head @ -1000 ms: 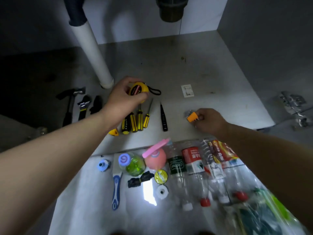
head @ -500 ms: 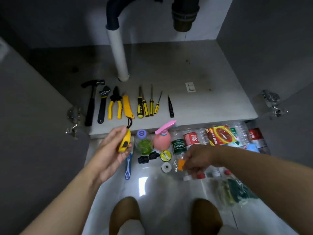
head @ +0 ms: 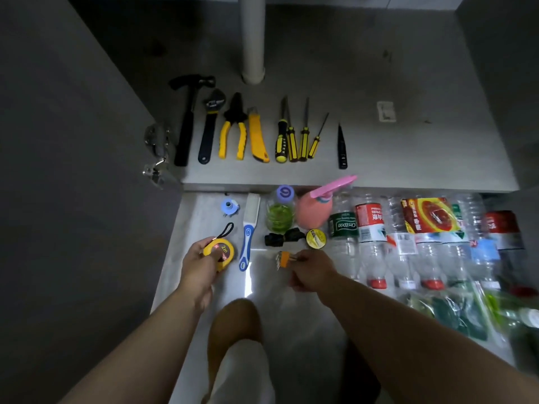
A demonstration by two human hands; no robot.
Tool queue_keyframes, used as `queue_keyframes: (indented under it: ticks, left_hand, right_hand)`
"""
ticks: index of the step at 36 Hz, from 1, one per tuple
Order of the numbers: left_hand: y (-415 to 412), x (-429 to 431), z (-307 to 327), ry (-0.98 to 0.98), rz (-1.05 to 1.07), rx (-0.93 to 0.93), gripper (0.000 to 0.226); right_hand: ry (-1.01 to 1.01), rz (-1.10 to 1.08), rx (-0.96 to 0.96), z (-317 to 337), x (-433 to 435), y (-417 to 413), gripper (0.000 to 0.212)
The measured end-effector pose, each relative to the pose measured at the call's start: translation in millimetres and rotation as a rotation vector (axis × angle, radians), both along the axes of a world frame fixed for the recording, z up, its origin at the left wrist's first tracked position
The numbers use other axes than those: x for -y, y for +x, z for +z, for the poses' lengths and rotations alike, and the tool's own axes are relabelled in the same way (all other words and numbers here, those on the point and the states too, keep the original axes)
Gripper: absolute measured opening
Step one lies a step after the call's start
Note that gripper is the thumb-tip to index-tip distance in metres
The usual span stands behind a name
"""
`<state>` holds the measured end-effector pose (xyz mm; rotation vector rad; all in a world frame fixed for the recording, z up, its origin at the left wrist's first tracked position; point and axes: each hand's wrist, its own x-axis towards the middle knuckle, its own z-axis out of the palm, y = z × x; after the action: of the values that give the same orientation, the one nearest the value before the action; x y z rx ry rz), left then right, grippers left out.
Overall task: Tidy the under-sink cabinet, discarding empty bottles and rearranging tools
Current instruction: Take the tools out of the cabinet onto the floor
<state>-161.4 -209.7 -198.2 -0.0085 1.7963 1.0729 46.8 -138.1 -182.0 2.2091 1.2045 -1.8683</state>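
Observation:
My left hand [head: 198,266] grips a yellow tape measure [head: 220,250] low over the floor, left of a blue-and-white brush [head: 249,228]. My right hand [head: 312,274] holds a small orange-held set of hex keys [head: 283,259] just below a yellow tape roll [head: 316,238]. On the cabinet floor [head: 408,158] lie a hammer [head: 186,123], wrench [head: 210,126], yellow pliers [head: 233,132], utility knife [head: 258,135], several screwdrivers [head: 294,138] and a black tool [head: 342,147] in a row. Empty plastic bottles [head: 408,237] lie in a row on the floor at right.
A white drain pipe [head: 252,39] stands at the cabinet's back. The open cabinet door [head: 73,170] with hinges [head: 156,153] is at left. A green-filled bottle [head: 280,214], pink spray bottle [head: 316,209], blue cap [head: 229,206], black item [head: 281,237] and green bags [head: 452,313] lie on the floor. My knees are below.
Both hands have drawn back from the cabinet floor to the room floor, the left carrying the tape measure, the right carrying the hex key set. The view has tilted downward.

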Motion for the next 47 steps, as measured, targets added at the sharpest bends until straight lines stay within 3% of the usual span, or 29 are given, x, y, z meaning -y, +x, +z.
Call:
queue_keyframes:
  ticks: [7, 9, 12, 14, 18, 23, 29, 37, 44, 47]
  left_hand:
    - [-3.7, 8.4, -13.9, -0.063, 0.039, 0.005, 0.029]
    - [-3.3, 8.7, -15.8, -0.061, 0.062, 0.04, 0.03]
    - [-2.2, 8.0, -16.4, -0.054, 0.092, 0.081, 0.03]
    - [-1.3, 7.4, -16.6, -0.049, 0.111, 0.096, 0.03]
    - [-2.4, 8.7, -18.6, -0.028, 0.134, 0.119, 0.033]
    - [-5.4, 6.9, -19.3, -0.017, 0.133, 0.116, 0.031]
    - [-4.0, -4.1, -18.5, -0.023, 0.093, 0.078, 0.029]
    - [-0.3, -23.6, -24.3, -0.029, 0.096, 0.005, 0.027]
    - [5.1, -23.6, -16.5, -0.076, -0.132, -0.202, 0.027]
    - [3.8, -24.4, -11.5, -0.138, -0.206, -0.252, 0.012]
  right_hand:
    - [0.005, -0.098, -0.067, -15.4, 2.2, -6.3, 0.027]
    - [0.072, 0.055, 0.056, -17.0, 3.3, -7.6, 0.017]
    - [0.212, 0.254, 0.228, -10.3, 7.9, -10.1, 0.038]
    - [0.325, 0.423, 0.201, -1.7, 14.9, -10.6, 0.039]
    - [0.415, 1.038, 0.152, 5.6, 30.7, -7.4, 0.062]
    - [0.325, 1.306, 0.222, 1.7, 36.7, -4.8, 0.083]
    - [0.353, 1.223, 0.369, -1.0, 46.6, -7.8, 0.087]
    - [0.308, 1.165, 0.328, -2.6, 48.1, 0.4, 0.088]
    - [0.43, 1.07, 0.179, 0.4, 42.3, 1.7, 0.059]
    - [0.545, 0.999, 0.082, 10.3, 33.1, 2.3, 0.04]
